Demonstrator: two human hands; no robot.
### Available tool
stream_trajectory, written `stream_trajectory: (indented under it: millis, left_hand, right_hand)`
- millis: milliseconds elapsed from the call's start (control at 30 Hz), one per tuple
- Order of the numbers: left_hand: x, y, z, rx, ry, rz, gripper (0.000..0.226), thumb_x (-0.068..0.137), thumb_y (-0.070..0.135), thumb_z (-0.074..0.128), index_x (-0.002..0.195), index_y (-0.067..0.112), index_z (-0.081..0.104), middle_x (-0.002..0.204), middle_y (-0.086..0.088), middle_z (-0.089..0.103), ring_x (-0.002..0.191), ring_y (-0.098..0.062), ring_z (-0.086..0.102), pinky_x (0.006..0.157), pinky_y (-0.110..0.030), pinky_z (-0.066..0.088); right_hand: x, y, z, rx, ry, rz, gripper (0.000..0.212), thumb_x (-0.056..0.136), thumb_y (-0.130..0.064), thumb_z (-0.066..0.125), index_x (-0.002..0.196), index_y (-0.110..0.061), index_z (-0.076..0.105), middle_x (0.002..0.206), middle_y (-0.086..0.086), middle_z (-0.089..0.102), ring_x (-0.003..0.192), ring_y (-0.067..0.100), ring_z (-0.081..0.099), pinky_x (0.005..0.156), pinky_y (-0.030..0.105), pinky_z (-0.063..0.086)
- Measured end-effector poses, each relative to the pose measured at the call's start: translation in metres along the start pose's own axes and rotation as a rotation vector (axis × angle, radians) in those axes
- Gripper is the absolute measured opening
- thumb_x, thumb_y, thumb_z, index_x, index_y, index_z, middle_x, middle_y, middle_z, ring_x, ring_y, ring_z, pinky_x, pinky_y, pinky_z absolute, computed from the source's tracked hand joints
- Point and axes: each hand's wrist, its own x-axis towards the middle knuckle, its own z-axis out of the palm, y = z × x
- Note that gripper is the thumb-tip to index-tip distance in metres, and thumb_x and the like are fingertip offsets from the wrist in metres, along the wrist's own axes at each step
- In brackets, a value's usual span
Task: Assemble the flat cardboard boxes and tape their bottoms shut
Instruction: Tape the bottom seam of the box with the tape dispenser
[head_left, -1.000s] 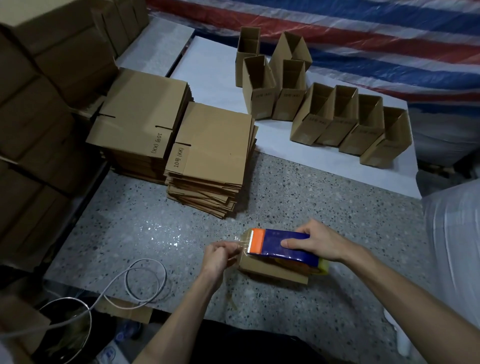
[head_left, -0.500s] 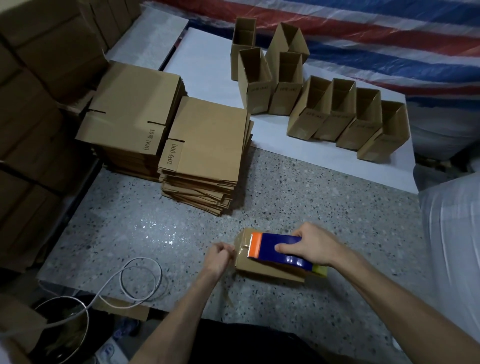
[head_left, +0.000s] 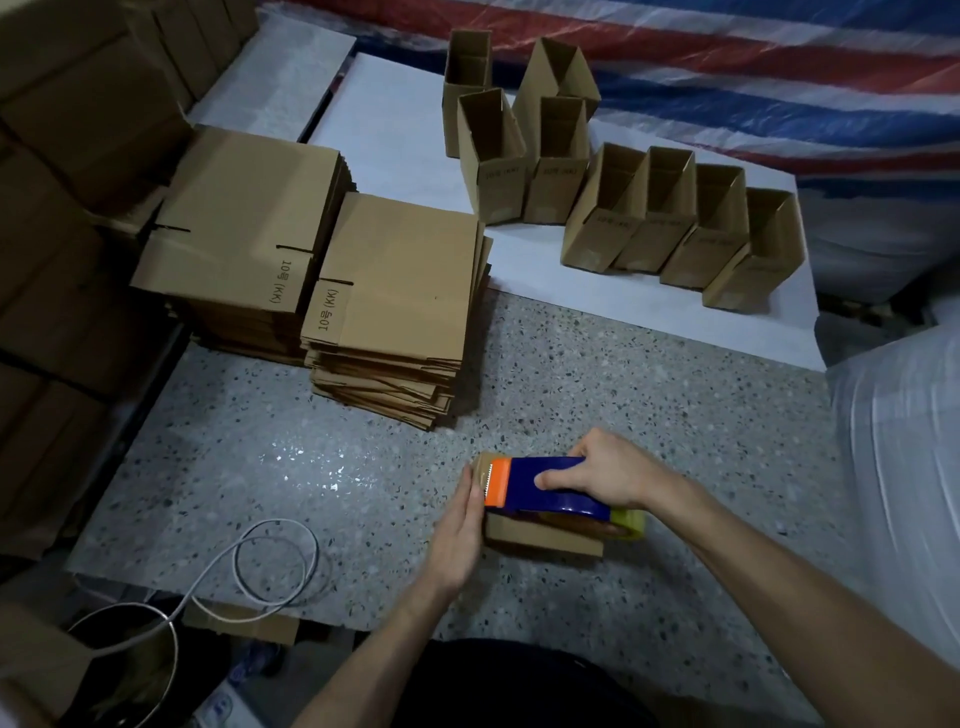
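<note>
A small cardboard box (head_left: 543, 535) lies on the speckled table (head_left: 311, 467) near the front edge. On top of it sits a blue tape dispenser (head_left: 545, 483) with an orange blade guard, and my right hand (head_left: 602, 473) grips its handle. My left hand (head_left: 460, 525) lies with straight fingers pressed flat against the box's left end. Two stacks of flat boxes (head_left: 400, 291) stand at the table's left. Several assembled boxes (head_left: 660, 218) stand open-topped on a white sheet (head_left: 395, 135) at the back.
A white cable (head_left: 260, 561) loops over the front left edge of the table. Brown cartons (head_left: 78, 156) are piled at the far left. A striped tarp (head_left: 727, 62) lies behind the table, and a white plastic bag (head_left: 904, 467) bulges at the right.
My left hand has gone from pinching the tape end at the box's left side to lying flat against that end. The dispenser has stayed on the box.
</note>
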Motion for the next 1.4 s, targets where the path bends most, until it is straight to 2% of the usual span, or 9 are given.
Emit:
stream_trajectory:
  millis: [133, 200, 400, 533, 633, 733, 1100, 1267, 1400]
  left_hand:
    - [0.011, 0.007, -0.024, 0.067, -0.16, -0.119, 0.059, 0.101, 0.065, 0.02, 0.14, 0.036, 0.054, 0.148, -0.001, 0.052, 0.138, -0.019, 0.046, 0.117, -0.039, 0.032]
    - [0.016, 0.012, -0.038, 0.064, -0.204, -0.073, 0.045, 0.104, 0.054, 0.036, 0.148, 0.043, 0.04, 0.157, 0.005, 0.038, 0.141, -0.017, 0.043, 0.116, -0.037, 0.033]
    - [0.033, 0.027, -0.069, 0.28, -0.525, 0.1, 0.112, 0.075, 0.017, 0.081, 0.157, 0.044, 0.009, 0.164, 0.011, 0.011, 0.143, -0.013, 0.027, 0.103, -0.025, 0.045]
    - [0.048, 0.044, -0.064, 0.545, -0.516, 0.136, 0.121, 0.061, 0.034, 0.095, 0.154, 0.045, 0.018, 0.158, 0.013, 0.029, 0.138, -0.015, 0.038, 0.106, -0.03, 0.044]
    - [0.05, 0.049, -0.065, 0.581, -0.476, 0.11, 0.104, 0.053, 0.049, 0.094, 0.124, 0.078, 0.024, 0.13, 0.034, 0.04, 0.105, -0.005, 0.052, 0.077, -0.018, 0.042]
    - [0.047, 0.048, -0.067, 0.541, -0.461, 0.123, 0.098, 0.053, 0.056, 0.092, 0.114, 0.087, 0.022, 0.117, 0.045, 0.037, 0.1, 0.006, 0.048, 0.074, -0.013, 0.037]
    - [0.047, 0.041, -0.066, 0.462, -0.462, 0.081, 0.099, 0.056, 0.049, 0.095, 0.131, 0.066, 0.033, 0.117, 0.009, 0.058, 0.078, -0.012, 0.065, 0.063, -0.011, 0.046]
    - [0.047, 0.044, -0.061, 0.44, -0.516, 0.032, 0.095, 0.063, 0.043, 0.092, 0.136, 0.051, 0.031, 0.133, 0.01, 0.049, 0.096, -0.009, 0.066, 0.074, -0.023, 0.056]
    - [0.036, 0.042, -0.03, 0.415, -0.362, -0.191, 0.086, 0.064, 0.078, 0.071, 0.135, 0.04, 0.04, 0.134, 0.003, 0.05, 0.114, -0.021, 0.054, 0.086, -0.04, 0.051]
  right_hand:
    - [0.003, 0.002, -0.001, 0.008, -0.008, -0.007, 0.061, 0.073, -0.069, 0.072, 0.076, -0.007, 0.075, 0.067, 0.007, 0.072, 0.058, 0.02, 0.065, 0.057, 0.03, 0.043]
    - [0.004, 0.002, -0.003, 0.019, -0.021, 0.0, 0.063, 0.072, -0.069, 0.072, 0.077, -0.007, 0.075, 0.069, 0.009, 0.072, 0.057, 0.017, 0.062, 0.058, 0.031, 0.043]
    - [0.004, 0.0, -0.006, 0.032, -0.048, 0.007, 0.06, 0.073, -0.069, 0.072, 0.079, -0.009, 0.075, 0.071, 0.008, 0.073, 0.057, 0.015, 0.061, 0.059, 0.03, 0.044]
    - [0.003, -0.006, -0.008, 0.004, -0.041, 0.011, 0.06, 0.072, -0.067, 0.074, 0.076, -0.008, 0.073, 0.062, 0.003, 0.066, 0.055, 0.017, 0.057, 0.057, 0.03, 0.039]
    - [0.0, -0.004, -0.013, 0.014, -0.06, 0.007, 0.058, 0.074, -0.065, 0.074, 0.077, -0.007, 0.074, 0.071, 0.011, 0.071, 0.059, 0.018, 0.058, 0.058, 0.031, 0.04]
    - [-0.007, 0.004, -0.011, 0.001, -0.055, 0.004, 0.059, 0.073, -0.07, 0.071, 0.079, -0.011, 0.07, 0.071, 0.006, 0.071, 0.061, 0.018, 0.061, 0.06, 0.031, 0.044]
    - [-0.052, 0.13, -0.038, 0.108, -0.069, 0.15, 0.05, 0.071, -0.067, 0.076, 0.048, -0.024, 0.064, 0.049, -0.004, 0.058, 0.044, 0.008, 0.05, 0.045, 0.022, 0.031]
    - [-0.051, 0.141, -0.027, 0.084, -0.018, 0.196, 0.054, 0.066, -0.069, 0.076, 0.057, -0.017, 0.066, 0.051, -0.005, 0.064, 0.044, 0.007, 0.054, 0.052, 0.025, 0.035]
    - [-0.055, 0.145, -0.043, 0.051, -0.02, 0.194, 0.047, 0.071, -0.065, 0.076, 0.071, -0.018, 0.076, 0.063, -0.003, 0.071, 0.05, 0.007, 0.06, 0.052, 0.023, 0.039]
